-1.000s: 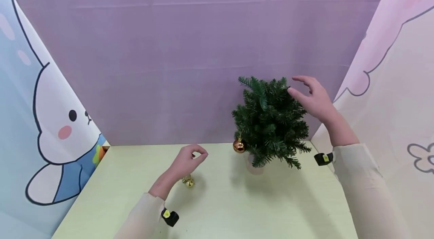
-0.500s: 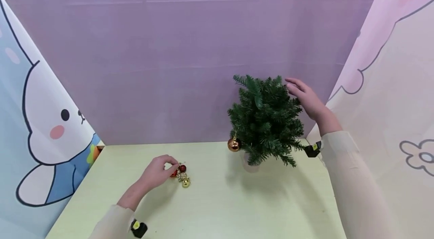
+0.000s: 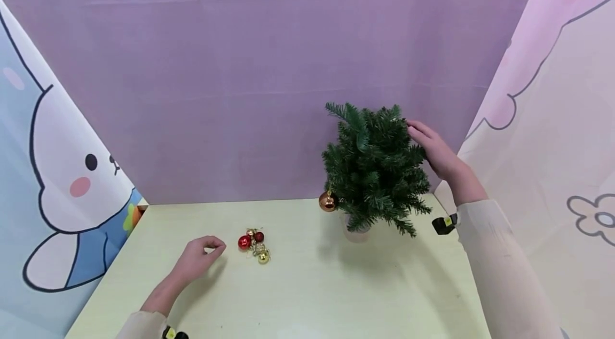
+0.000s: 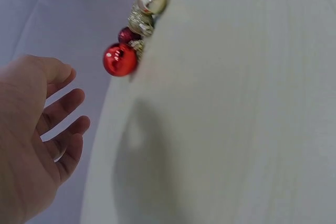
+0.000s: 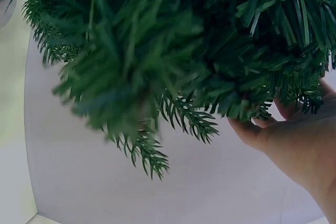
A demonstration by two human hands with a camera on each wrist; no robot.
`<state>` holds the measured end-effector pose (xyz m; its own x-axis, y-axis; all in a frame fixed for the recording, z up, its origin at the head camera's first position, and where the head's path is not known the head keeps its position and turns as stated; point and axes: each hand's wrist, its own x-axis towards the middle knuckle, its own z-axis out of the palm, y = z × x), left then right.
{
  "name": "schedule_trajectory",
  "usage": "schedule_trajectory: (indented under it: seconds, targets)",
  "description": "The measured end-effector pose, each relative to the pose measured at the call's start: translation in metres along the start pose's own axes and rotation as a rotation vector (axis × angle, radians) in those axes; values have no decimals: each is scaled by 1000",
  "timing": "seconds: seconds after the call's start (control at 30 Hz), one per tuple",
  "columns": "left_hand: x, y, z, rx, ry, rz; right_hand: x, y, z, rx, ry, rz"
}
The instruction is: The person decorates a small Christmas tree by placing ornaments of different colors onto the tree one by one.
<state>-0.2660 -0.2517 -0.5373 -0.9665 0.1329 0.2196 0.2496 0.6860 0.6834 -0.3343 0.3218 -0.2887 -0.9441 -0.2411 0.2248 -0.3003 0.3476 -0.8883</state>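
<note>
A small green artificial Christmas tree point(image 3: 375, 168) stands in a pale pot point(image 3: 355, 229) to the right of centre. One copper bauble point(image 3: 328, 202) hangs low on its left side. My right hand point(image 3: 434, 151) rests against the tree's upper right; in the right wrist view branches partly hide its fingers point(image 5: 247, 129). On the table lies a cluster of small ornaments: a shiny red bauble point(image 3: 244, 242), a dark red bauble point(image 3: 259, 237) and gold baubles point(image 3: 263, 257). Left of that cluster hovers my left hand point(image 3: 197, 259), loosely curled, with nothing in its grasp.
The light wooden table point(image 3: 298, 296) meets a purple fabric backdrop point(image 3: 230, 88) at its far edge. Printed panels flank it: a cartoon rabbit point(image 3: 72, 168) on the left and a flower drawing point(image 3: 602, 218) on the right.
My left hand has moved left and toward me, past the ornaments, uncovering the red ones. My right hand has come in against the tree. The head view has shifted slightly.
</note>
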Motion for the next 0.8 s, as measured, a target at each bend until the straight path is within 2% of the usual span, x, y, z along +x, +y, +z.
schedule_trajectory:
  seconds: [0.23,0.4,0.6,0.8]
  targets:
    - [1,-11,15,-91,0,-75,-11,-2,6,-7,-9,-41]
    - [6,-11,25,-91,13,-110,-22,-4,13,-52,7,-51]
    - [13,-8,37,-6,15,-143,-32,-7,22,-109,44,-49]
    - [19,3,47,132,17,-170,-40,-10,29,-138,94,-38]
